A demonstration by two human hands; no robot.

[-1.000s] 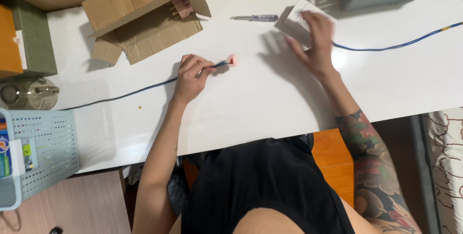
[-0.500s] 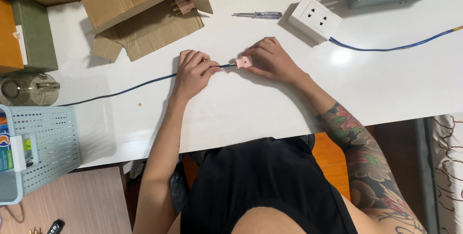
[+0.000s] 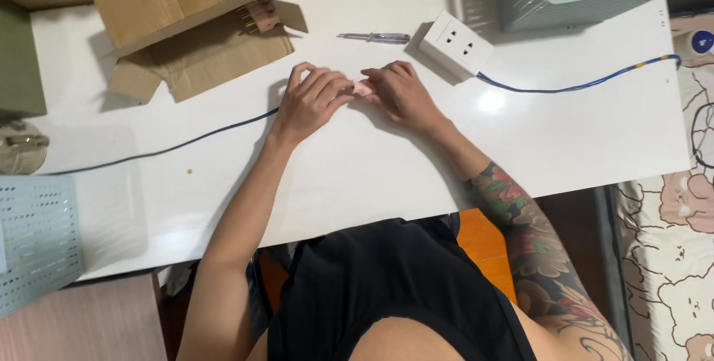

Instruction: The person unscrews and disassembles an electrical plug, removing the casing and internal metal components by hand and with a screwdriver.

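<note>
Left hand: your left hand (image 3: 311,101) rested on the white table (image 3: 357,175) with the fingers curled down, pinching the end of the dark cable (image 3: 171,147) where it met the small pink plug (image 3: 364,89).
Right hand: your right hand (image 3: 401,93) lay just beside the left, fingertips closed on the same pink plug from the other side, so the two hands touched over it.
Pink plug: it sat between your fingertips near the middle of the table, mostly hidden by them.
Dark cable: it ran from your left hand away to the left edge of the table.
White socket box: it (image 3: 455,47) stood just beyond your right hand, with a blue cable (image 3: 580,86) leading off to the right.
Screwdriver: it (image 3: 375,37) lay flat above your hands, close to the socket box.
Cardboard box: it (image 3: 186,26) sat opened at the far left, well apart from your hands.
Basket: a pale mesh basket (image 3: 520,0) holding more pink parts stood at the far right corner.
</note>
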